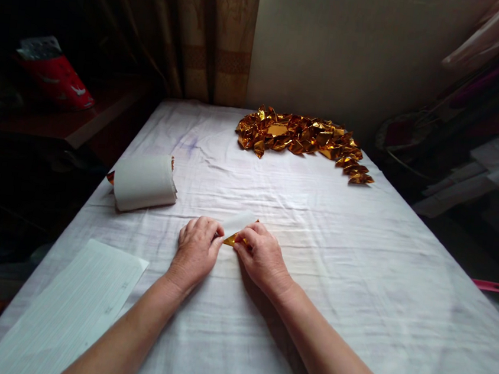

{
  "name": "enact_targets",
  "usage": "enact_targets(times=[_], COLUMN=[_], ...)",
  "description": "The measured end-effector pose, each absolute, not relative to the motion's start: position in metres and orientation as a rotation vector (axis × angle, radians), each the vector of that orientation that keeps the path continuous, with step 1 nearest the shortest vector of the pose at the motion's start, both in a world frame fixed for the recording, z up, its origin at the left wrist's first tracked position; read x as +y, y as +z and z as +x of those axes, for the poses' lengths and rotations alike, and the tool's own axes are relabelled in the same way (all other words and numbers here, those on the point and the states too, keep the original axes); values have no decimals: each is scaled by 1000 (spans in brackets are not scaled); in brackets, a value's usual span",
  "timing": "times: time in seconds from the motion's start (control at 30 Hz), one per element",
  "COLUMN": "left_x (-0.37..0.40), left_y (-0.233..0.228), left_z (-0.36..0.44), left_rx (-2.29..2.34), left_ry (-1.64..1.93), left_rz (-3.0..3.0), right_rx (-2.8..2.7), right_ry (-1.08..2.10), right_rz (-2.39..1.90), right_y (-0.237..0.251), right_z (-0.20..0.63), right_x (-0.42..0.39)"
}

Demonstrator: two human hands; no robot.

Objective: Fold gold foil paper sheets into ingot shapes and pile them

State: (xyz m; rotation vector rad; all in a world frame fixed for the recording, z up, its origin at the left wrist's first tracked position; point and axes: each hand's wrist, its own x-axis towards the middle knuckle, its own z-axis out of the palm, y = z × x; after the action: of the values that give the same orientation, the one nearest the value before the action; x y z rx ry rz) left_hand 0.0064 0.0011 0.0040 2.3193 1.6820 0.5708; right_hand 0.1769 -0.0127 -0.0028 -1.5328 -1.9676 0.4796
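Pinching gold foil sheet (236,231) between left hand (196,250) and right hand (260,253), pressed to white tablecloth (357,270). Beyond sheet: folded gold pile (301,138). Left of sheet: paper stack (144,182).

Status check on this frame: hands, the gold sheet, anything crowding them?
Left hand and right hand both pinching the small gold foil sheet flat on the white cloth. Stack of sheets off left, folded gold pile far back. Nothing crowding.

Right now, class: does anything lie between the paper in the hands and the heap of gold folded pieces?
Nothing visible does. Between the gold paper and the heap lies only bare white cloth.
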Motion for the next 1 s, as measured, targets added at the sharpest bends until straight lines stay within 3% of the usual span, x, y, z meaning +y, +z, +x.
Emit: enact_targets(times=[0.2,0.57,1.0], left_x=[4,-26,-8], left_y=[5,18,31], left_z=[5,16,32], left_rx=[1677,1477,1377], left_ry=[562,660,339], left_rz=[2302,2618,2915], right_rx=[-1977,-1952,-1919], right_ry=[637,532,322], right_rz=[-1365,-1344,-1368], right_y=[-8,-13,-17], right_z=[189,186,218], right_x=[-9,-6,-18])
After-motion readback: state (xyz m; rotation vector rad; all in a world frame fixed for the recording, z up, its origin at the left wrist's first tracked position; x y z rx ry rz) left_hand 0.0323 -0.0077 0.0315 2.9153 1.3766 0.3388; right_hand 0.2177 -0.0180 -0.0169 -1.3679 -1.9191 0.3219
